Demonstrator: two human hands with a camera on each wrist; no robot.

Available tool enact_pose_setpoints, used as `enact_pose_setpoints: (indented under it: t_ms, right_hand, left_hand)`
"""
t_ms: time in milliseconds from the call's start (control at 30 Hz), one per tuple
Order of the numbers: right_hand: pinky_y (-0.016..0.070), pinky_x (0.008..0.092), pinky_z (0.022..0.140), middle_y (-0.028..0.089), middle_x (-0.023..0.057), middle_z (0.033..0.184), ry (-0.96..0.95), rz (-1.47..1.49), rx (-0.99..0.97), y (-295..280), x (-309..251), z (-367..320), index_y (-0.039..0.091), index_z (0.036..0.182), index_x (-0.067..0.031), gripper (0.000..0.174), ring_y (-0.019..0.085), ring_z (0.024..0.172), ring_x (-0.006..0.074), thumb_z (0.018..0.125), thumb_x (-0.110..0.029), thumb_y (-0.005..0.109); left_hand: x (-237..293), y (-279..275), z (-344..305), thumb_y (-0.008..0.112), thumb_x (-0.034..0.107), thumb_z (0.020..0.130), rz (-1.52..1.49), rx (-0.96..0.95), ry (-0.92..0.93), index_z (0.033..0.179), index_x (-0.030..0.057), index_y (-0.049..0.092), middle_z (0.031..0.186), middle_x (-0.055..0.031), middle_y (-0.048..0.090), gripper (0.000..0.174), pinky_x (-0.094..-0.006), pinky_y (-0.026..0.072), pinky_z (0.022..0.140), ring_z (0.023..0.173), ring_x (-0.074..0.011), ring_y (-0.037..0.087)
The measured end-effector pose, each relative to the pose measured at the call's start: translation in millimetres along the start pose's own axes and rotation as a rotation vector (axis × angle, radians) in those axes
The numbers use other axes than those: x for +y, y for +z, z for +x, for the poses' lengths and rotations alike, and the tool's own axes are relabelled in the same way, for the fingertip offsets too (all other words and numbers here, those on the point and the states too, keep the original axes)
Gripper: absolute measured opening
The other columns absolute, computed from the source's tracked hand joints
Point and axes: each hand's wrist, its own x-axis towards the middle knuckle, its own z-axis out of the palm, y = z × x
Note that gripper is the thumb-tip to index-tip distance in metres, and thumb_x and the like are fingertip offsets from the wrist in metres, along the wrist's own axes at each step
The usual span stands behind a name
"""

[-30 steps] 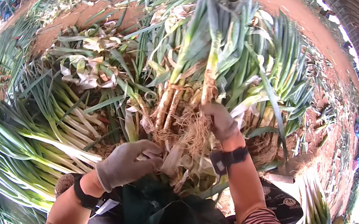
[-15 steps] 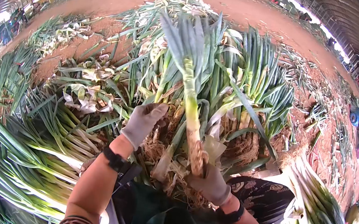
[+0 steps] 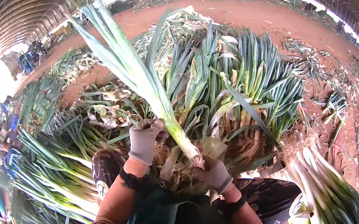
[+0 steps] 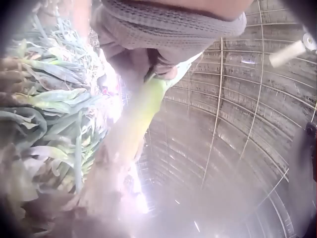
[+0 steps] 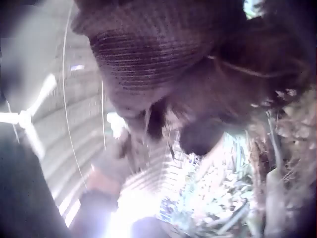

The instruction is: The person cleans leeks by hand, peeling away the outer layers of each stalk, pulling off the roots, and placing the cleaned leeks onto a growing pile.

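Observation:
A large green onion point(image 3: 158, 102) slants across the head view, its leaves up to the left and its root end low at centre. My gloved right hand point(image 3: 213, 174) grips that root end. My gloved left hand point(image 3: 143, 141) pinches the stalk higher up, where white turns to green; in the left wrist view its thumb and fingers meet at the stalk point(image 4: 143, 104). The right hand's glove point(image 5: 143, 64) fills the top of the right wrist view, its fingertips in shadow. Loose husks and roots point(image 3: 175, 171) lie in front of my lap, below the hands.
Unpeeled green onions point(image 3: 258, 72) stand in a bundle ahead, roots toward me. Peeled ones lie in a heap at left point(image 3: 60, 173) and a pile at right point(image 3: 323, 201). Trimmed leaves point(image 3: 110, 111) litter the reddish ground point(image 3: 243, 15). My knees point(image 3: 264, 197) flank the work.
The right hand has drawn one green onion from the bundle toward my lap. Its leaves have swung to the left, and the left hand has come up onto the stalk. The head view has tilted up.

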Motion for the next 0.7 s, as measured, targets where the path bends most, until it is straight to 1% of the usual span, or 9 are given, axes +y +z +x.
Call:
enact_pose_setpoints:
  t_ms: [100, 233, 300, 367, 433, 500, 567, 633, 700]
  right_hand:
    - [0.0516, 0.0412, 0.057, 0.066, 0.0135, 0.07, -0.155, -0.356, 0.286, -0.6, -13.7, -10.0, 0.065, 0.099, -0.0056, 0.042, 0.066, 0.063, 0.0329, 0.078, -0.041, 0.072]
    - [0.0516, 0.0425, 0.058, 0.066, 0.0116, 0.073, -0.192, -0.467, 0.561, -12.7, -14.5, -8.0, 0.064, 0.1, -0.0085, 0.039, 0.066, 0.064, 0.0324, 0.073, -0.035, 0.073]
    - [0.05, 0.045, 0.071, 0.063, 0.0124, 0.09, -0.23, -0.489, 0.643, -22.2, -15.2, -5.3, 0.062, 0.106, -0.0089, 0.043, 0.064, 0.083, 0.0323, 0.069, -0.026, 0.075]
    - [0.0482, 0.0463, 0.077, 0.061, 0.0122, 0.098, -0.259, -0.544, 0.735, -27.8, -19.5, -3.2, 0.059, 0.11, -0.0085, 0.046, 0.061, 0.092, 0.033, 0.069, -0.022, 0.076]
    - [0.0471, 0.0473, 0.079, 0.06, 0.0114, 0.099, -0.279, -0.547, 0.783, -26.8, -22.0, -2.5, 0.056, 0.111, -0.0087, 0.047, 0.059, 0.093, 0.034, 0.069, -0.02, 0.076]
    - [0.0472, 0.0468, 0.079, 0.06, 0.0115, 0.1, -0.273, -0.584, 0.805, -22.3, -16.9, 1.9, 0.055, 0.11, -0.0083, 0.047, 0.058, 0.093, 0.0342, 0.07, -0.022, 0.076]
    - [0.0503, 0.0462, 0.074, 0.065, 0.0159, 0.096, -0.012, -0.462, 0.459, -28.3, -32.5, 5.9, 0.059, 0.101, -0.0046, 0.042, 0.064, 0.086, 0.0379, 0.075, -0.033, 0.076]
    - [0.0523, 0.0432, 0.072, 0.069, 0.018, 0.091, 0.058, -0.321, 0.206, -40.0, -27.5, 8.4, 0.062, 0.095, -0.0013, 0.044, 0.066, 0.082, 0.0403, 0.074, -0.036, 0.078]
    - [0.0525, 0.0384, 0.072, 0.07, 0.0151, 0.087, 0.081, -0.153, 0.235, -28.5, -0.3, 4.9, 0.063, 0.095, 0.0003, 0.042, 0.068, 0.08, 0.0338, 0.075, -0.033, 0.079]
  left_hand:
    - [11.7, 19.2, -10.1, 0.07, 0.013, 0.088, 0.089, -0.055, 0.0, 0.086, 0.0017, 0.065, 0.073, -0.0044, 0.066, 0.012, -0.0234, 0.0464, 0.049, 0.055, -0.0115, 0.06]
    - [16.6, 56.4, -29.0, 0.069, 0.017, 0.09, 0.07, -0.004, 0.065, 0.092, 0.003, 0.065, 0.075, -0.0032, 0.066, 0.015, -0.0237, 0.0479, 0.054, 0.06, -0.0106, 0.061]
    - [19.3, 65.6, -28.8, 0.065, 0.026, 0.093, -0.007, 0.115, 0.153, 0.102, 0.0038, 0.063, 0.097, -0.0055, 0.067, 0.024, -0.026, 0.0508, 0.06, 0.08, -0.0133, 0.064]
    - [36.8, 70.6, -26.4, 0.064, 0.031, 0.093, -0.134, 0.027, 0.151, 0.108, 0.002, 0.06, 0.102, -0.0075, 0.067, 0.033, -0.03, 0.0545, 0.066, 0.085, -0.0157, 0.064]
    - [42.0, 76.9, -19.3, 0.064, 0.031, 0.093, -0.126, 0.085, 0.186, 0.111, 0.0011, 0.059, 0.102, -0.0084, 0.067, 0.035, -0.0322, 0.0568, 0.067, 0.084, -0.0174, 0.065]
    - [38.7, 70.7, -17.8, 0.064, 0.03, 0.094, -0.121, 0.083, 0.164, 0.114, 0.0008, 0.059, 0.102, -0.0091, 0.067, 0.036, -0.0336, 0.0588, 0.068, 0.084, -0.0185, 0.066]
    - [38.0, 62.7, -9.8, 0.064, 0.027, 0.094, -0.104, -0.024, 0.106, 0.115, 0.0008, 0.059, 0.102, -0.0095, 0.067, 0.034, -0.0344, 0.0605, 0.068, 0.083, -0.0189, 0.067]
    - [20.0, 58.9, -12.3, 0.063, 0.017, 0.094, -0.098, -0.002, 0.081, 0.112, 0.0013, 0.061, 0.1, -0.0082, 0.068, 0.024, -0.0327, 0.0615, 0.065, 0.082, -0.0184, 0.068]
    - [-2.6, 47.6, -4.5, 0.062, 0.014, 0.094, -0.153, -0.065, -0.005, 0.11, 0.0015, 0.062, 0.1, -0.0071, 0.068, 0.02, -0.0324, 0.0617, 0.065, 0.082, -0.0178, 0.068]
